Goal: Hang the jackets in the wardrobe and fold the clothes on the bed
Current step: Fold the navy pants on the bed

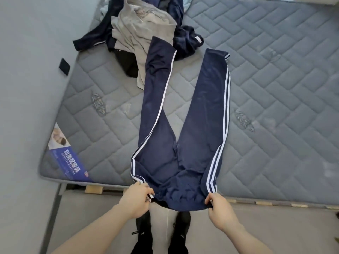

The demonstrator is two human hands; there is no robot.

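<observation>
A grey quilted mattress (275,74) carries navy white-striped track trousers (183,125) spread flat, and a heap of beige and dark garments (139,28) near its far edge.

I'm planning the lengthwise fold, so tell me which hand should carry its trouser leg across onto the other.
Probably the right hand. It grips the waistband of the navy white-striped track trousers on the side whose leg lies on bare grey quilted mattress. The left hand holds the side whose leg end overlaps the beige garment.
</observation>
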